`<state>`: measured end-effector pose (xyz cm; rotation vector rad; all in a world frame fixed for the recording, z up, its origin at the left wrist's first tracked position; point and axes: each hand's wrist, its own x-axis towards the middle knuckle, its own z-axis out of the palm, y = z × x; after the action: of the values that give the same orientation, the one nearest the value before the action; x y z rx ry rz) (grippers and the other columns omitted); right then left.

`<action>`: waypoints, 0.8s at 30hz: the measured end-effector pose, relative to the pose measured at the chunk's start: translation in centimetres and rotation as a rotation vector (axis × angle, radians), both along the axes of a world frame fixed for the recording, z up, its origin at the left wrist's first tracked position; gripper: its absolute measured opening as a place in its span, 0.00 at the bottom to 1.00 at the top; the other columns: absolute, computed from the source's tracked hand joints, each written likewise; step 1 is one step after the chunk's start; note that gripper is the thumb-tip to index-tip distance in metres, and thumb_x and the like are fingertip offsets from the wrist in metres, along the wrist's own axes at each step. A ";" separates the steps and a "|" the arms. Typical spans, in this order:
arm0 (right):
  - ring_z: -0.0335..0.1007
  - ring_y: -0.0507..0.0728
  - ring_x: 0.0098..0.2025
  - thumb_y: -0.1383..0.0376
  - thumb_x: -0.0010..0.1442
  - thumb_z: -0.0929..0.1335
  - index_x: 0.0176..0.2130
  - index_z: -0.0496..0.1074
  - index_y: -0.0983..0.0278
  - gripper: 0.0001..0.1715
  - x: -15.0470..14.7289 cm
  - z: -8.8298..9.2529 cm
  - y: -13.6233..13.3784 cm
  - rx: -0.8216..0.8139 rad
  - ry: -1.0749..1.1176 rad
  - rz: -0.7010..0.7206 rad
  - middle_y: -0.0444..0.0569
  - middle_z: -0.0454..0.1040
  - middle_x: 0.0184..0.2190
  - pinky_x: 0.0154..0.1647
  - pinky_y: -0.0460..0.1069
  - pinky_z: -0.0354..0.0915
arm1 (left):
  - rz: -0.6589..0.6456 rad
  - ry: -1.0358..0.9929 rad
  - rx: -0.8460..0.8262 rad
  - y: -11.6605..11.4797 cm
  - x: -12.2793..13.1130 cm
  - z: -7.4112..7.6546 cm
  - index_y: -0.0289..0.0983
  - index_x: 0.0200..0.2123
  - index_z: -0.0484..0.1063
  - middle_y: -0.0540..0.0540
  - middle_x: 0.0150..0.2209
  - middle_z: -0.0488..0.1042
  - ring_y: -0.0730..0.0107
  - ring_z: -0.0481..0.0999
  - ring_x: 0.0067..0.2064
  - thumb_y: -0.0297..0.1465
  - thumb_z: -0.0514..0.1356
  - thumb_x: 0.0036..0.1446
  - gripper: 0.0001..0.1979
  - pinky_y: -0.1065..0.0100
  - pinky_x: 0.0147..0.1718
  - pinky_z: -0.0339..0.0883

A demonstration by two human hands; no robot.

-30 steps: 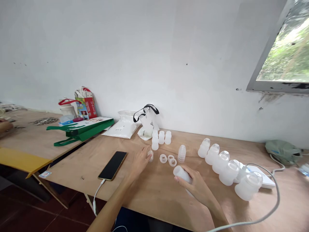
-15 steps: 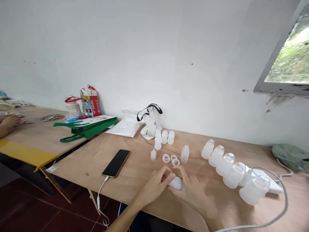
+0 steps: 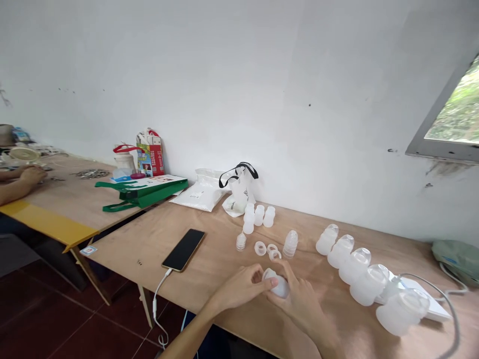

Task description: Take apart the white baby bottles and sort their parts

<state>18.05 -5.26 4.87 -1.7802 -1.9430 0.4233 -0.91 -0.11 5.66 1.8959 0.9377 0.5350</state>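
Observation:
A small frosted white baby bottle [image 3: 281, 287] is held between my two hands above the table's front part. My left hand [image 3: 243, 285] has its thumb pressed along the bottle, with the fingers curled at its upper end. From the right, my right hand [image 3: 302, 298] wraps round the bottle's lower part. Just beyond my fingers lie loose collar rings [image 3: 260, 248]. A stack of clear dome caps [image 3: 290, 244] stands behind my right hand, and a small stack of clear teats [image 3: 241, 242] is farther left. Several frosted bottles [image 3: 259, 216] stand behind these.
A row of capped bottles [image 3: 355, 267] runs along the right, beside a white flat device [image 3: 430, 299] with a cable. A phone [image 3: 184, 250] on a charging cable lies left. White bags [image 3: 202, 192] rest by the wall. Another person's hands [image 3: 32, 175] are at the left table.
The view has shifted, so the table items sit slightly differently. In my hands the bottle has tilted and more of it shows, with both hands staying on it.

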 end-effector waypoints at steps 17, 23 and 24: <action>0.80 0.66 0.45 0.47 0.63 0.68 0.61 0.61 0.51 0.31 0.5 -3.0 0.9 0.118 0.047 -0.155 0.49 0.81 0.47 0.40 0.54 0.68 | 0.287 -0.109 0.061 2.9 1.4 -4.3 0.36 0.43 0.73 0.49 0.30 0.71 0.61 0.71 0.36 0.53 0.58 0.62 0.25 0.64 0.38 0.62; 0.70 0.67 0.61 0.47 0.66 0.65 0.59 0.64 0.53 0.27 0.1 -3.0 1.0 0.083 0.289 -0.144 0.51 0.74 0.59 0.58 0.61 0.66 | 0.245 -0.169 0.088 2.6 1.3 -6.1 0.40 0.70 0.52 0.40 0.53 0.75 0.55 0.73 0.52 0.43 0.54 0.67 0.32 0.58 0.53 0.61; 0.67 0.66 0.64 0.47 0.66 0.65 0.61 0.63 0.53 0.29 0.0 -3.1 1.0 0.097 0.328 -0.135 0.51 0.71 0.62 0.61 0.62 0.64 | 0.242 -0.155 0.100 2.5 1.3 -6.0 0.41 0.69 0.54 0.40 0.54 0.74 0.56 0.73 0.51 0.42 0.55 0.67 0.30 0.58 0.52 0.62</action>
<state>18.08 -4.30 1.82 -1.6509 -1.5823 0.5279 0.36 2.36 -0.32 1.8095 1.0610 0.8748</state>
